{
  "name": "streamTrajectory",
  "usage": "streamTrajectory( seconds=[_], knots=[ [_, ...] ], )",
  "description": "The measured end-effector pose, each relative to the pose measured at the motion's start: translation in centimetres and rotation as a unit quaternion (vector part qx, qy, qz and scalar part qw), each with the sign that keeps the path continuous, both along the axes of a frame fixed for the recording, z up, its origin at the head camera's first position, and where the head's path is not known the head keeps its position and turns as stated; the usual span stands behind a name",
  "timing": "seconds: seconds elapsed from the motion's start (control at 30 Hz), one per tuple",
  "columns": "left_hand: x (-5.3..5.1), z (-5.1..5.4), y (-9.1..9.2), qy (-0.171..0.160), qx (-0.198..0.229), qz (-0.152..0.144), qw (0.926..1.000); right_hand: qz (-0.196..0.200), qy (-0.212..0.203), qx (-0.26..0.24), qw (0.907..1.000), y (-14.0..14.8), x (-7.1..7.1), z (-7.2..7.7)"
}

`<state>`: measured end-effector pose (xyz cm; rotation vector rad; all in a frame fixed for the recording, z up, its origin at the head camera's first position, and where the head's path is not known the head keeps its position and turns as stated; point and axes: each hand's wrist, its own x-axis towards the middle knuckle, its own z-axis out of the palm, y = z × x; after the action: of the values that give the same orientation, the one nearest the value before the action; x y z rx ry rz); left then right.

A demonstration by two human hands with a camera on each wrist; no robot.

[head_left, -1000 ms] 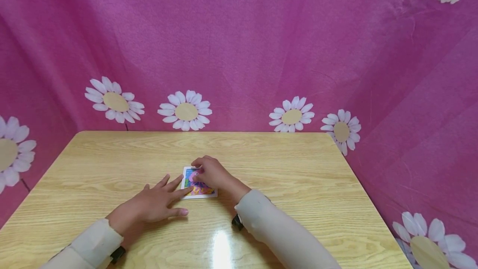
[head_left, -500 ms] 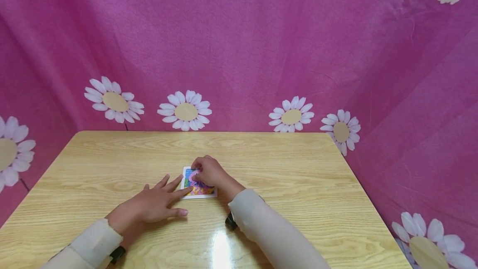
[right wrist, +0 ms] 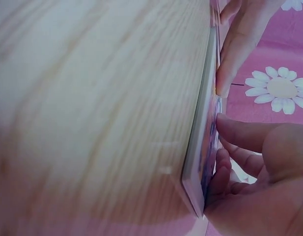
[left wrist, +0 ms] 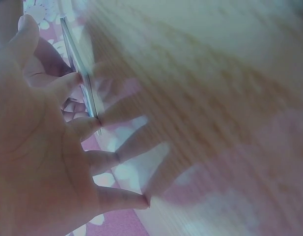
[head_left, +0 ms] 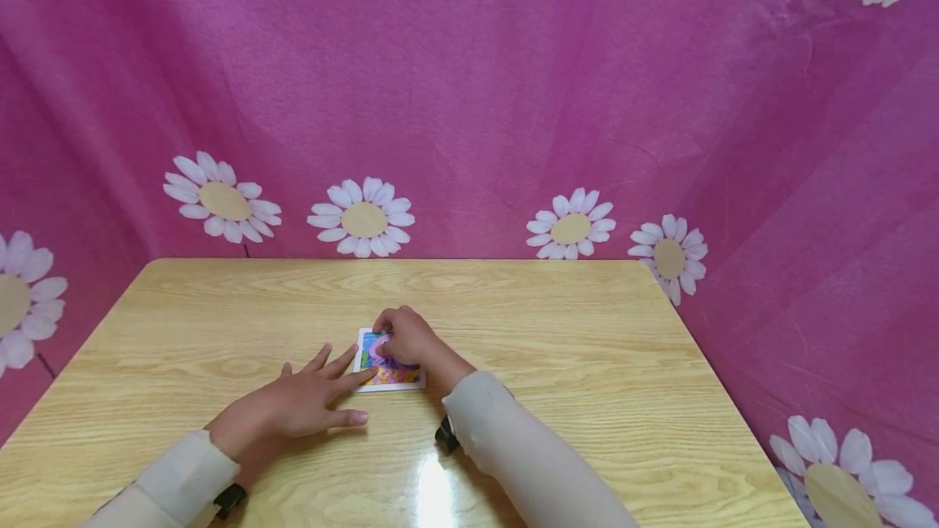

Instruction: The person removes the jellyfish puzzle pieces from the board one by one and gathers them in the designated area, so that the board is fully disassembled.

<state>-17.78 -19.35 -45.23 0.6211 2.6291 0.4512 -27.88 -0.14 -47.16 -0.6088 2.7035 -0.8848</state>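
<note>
A small square picture board [head_left: 392,386] with a white border lies flat on the wooden table. Its face shows a pink cartoon figure over blue, with yellow and pink spots below. My left hand [head_left: 297,404] lies palm down at its left, fingers spread, with fingertips on the board's left side and lower face. My right hand [head_left: 412,339] holds the board from above, fingers curled near the far edge and thumb on the picture. In the right wrist view, the right thumb [right wrist: 239,132] touches the face of the thin board [right wrist: 203,132]. Some right fingertips are partly hidden.
The light wooden table [head_left: 572,365] has rounded far corners. Behind it hangs a pink cloth [head_left: 469,104] printed with white daisies and lettering. Each wrist bears a small dark device, such as the left one [head_left: 230,501]. A light glare lies near the front.
My right forearm has shifted a little to the left, and the right thumb lies slightly differently on the picture. The left hand keeps its place, and the board stays put.
</note>
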Motion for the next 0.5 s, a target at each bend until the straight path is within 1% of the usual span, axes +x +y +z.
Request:
streamTrajectory(
  seconds=[0.3, 0.5],
  knots=[
    [-0.06, -0.03, 0.02, 0.002, -0.005, -0.004, 1.0000, 0.002, -0.012, 0.006, 0.9999, -0.11, 0.02, 0.32],
    [-0.10, 0.10, 0.09, 0.001, -0.004, -0.004, 1.0000, 0.008, -0.009, -0.007, 0.9999, -0.10, 0.04, 0.31]
  ],
)
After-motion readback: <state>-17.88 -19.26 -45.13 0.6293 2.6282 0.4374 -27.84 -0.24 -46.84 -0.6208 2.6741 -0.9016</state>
